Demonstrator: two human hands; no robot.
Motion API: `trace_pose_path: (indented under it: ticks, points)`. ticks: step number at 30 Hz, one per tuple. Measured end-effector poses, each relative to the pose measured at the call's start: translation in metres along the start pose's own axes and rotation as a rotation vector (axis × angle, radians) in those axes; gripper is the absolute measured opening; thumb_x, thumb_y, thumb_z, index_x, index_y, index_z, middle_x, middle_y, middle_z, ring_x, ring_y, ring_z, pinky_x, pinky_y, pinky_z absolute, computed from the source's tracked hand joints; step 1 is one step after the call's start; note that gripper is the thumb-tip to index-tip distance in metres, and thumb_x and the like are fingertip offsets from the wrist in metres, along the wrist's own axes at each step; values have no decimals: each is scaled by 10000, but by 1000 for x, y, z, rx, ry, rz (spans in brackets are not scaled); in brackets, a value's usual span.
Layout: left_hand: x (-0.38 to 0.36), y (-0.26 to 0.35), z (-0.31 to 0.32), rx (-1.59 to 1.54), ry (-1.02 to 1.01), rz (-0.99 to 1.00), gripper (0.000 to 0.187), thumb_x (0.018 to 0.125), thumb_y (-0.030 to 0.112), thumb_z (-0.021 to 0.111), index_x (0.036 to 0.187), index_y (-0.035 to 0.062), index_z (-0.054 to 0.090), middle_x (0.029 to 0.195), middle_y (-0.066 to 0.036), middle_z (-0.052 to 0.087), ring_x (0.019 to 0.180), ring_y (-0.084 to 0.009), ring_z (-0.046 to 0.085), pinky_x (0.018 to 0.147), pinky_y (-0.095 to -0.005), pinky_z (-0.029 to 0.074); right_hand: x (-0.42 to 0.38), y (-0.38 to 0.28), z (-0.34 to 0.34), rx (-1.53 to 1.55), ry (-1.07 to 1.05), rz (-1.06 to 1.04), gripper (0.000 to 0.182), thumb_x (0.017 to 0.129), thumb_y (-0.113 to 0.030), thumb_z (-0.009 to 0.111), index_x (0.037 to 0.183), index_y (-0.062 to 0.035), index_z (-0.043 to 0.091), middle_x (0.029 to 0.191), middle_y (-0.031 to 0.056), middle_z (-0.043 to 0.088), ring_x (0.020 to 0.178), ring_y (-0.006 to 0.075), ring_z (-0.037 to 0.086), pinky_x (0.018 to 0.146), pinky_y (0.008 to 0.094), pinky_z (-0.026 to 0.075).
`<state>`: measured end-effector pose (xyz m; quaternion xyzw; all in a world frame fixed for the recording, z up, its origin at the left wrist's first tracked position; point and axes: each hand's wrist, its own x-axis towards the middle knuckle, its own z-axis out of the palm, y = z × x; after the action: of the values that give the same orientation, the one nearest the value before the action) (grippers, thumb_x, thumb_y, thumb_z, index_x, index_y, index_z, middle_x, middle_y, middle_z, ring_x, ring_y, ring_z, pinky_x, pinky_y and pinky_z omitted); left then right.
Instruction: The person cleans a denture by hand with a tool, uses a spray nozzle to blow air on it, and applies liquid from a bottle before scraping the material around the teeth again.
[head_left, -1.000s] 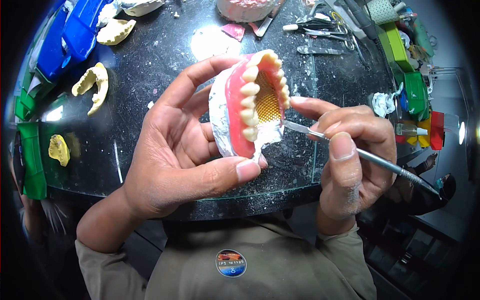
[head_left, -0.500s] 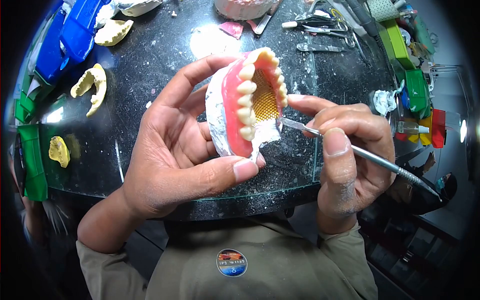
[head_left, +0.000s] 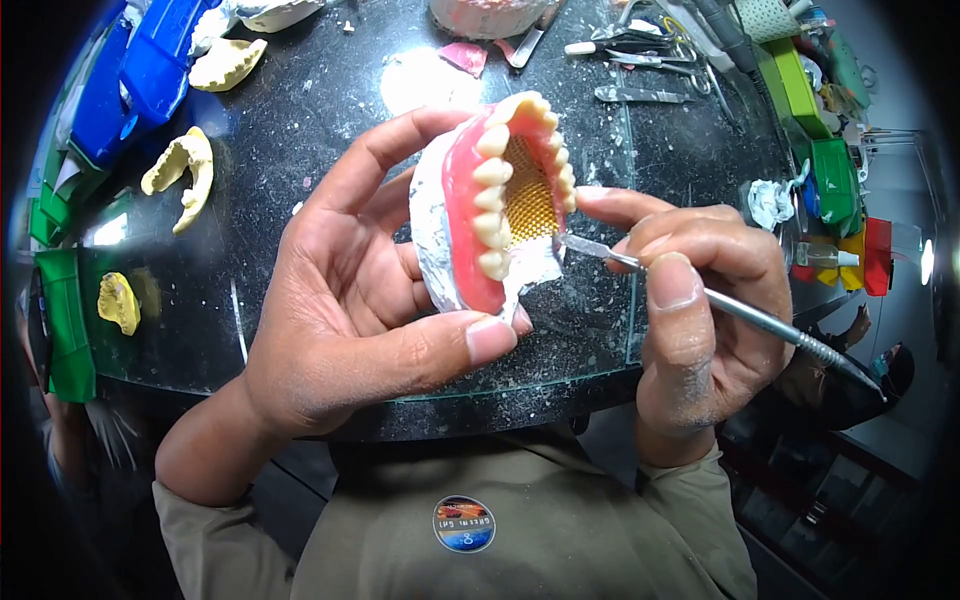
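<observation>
My left hand (head_left: 340,300) is closed around a white plaster dental model (head_left: 432,225), tilted so its inner side faces right. On the model sits a pink denture (head_left: 465,210) with a row of cream teeth. A gold mesh (head_left: 530,205) lines the space inside the arch, with white plaster below it. My right hand (head_left: 705,300) grips a metal wax carver (head_left: 745,312) like a pen. The carver's flat blade is at the lower inner edge of the denture, by the mesh; whether it touches is hard to tell.
On the dark tabletop (head_left: 310,120) lie a horseshoe-shaped cream piece (head_left: 188,170), a small yellow piece (head_left: 118,303) and pink wax scraps (head_left: 463,58). Scissors and other tools (head_left: 650,60) lie at the back right. Blue bins (head_left: 160,65) stand left, green bins (head_left: 835,185) right.
Almost nothing differs. The denture and model have tipped very slightly in my left hand, and the carver stays at the same inner edge.
</observation>
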<state>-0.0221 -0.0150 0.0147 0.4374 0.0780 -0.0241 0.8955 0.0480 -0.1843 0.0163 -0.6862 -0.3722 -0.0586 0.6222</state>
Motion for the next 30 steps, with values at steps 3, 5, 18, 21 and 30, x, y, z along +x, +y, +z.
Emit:
trace_pose_path:
  ticks: [3,5,18,21,30]
  points:
    - [0,0,0,1,-3,-1,951,611,18,699,1371,4,126,1296,-218,349,1115,-318,489,754,-369,547,0,0,0,-6,-3,-2,122,830,-103,504,820,18,496,713,116,524,661,174,557,739,493,523]
    - [0,0,0,4,-7,0,951,612,21,698,1371,5,126,1297,-218,348,1118,-320,487,754,-370,548,1,0,-1,-10,-5,-5,123,830,-105,504,821,18,496,712,115,524,659,172,557,739,494,524]
    - [1,4,2,-2,50,-33,927,600,59,669,1361,-16,144,1231,-243,417,890,-277,614,661,-277,559,2,-9,-12,-49,88,-56,158,818,-117,462,847,36,491,707,153,522,668,235,565,714,490,516]
    - [3,5,4,3,77,-36,921,599,78,662,1357,-21,150,1204,-245,441,801,-255,636,630,-249,554,-8,-10,-26,-93,162,-57,188,830,-129,450,873,51,487,725,182,530,725,302,577,751,449,491]
    - [4,1,1,79,109,-55,910,589,121,648,1350,-28,171,1164,-228,473,723,-207,631,539,-205,519,-72,9,-102,-402,544,88,143,865,-58,392,881,55,479,818,194,569,803,265,587,774,348,474]
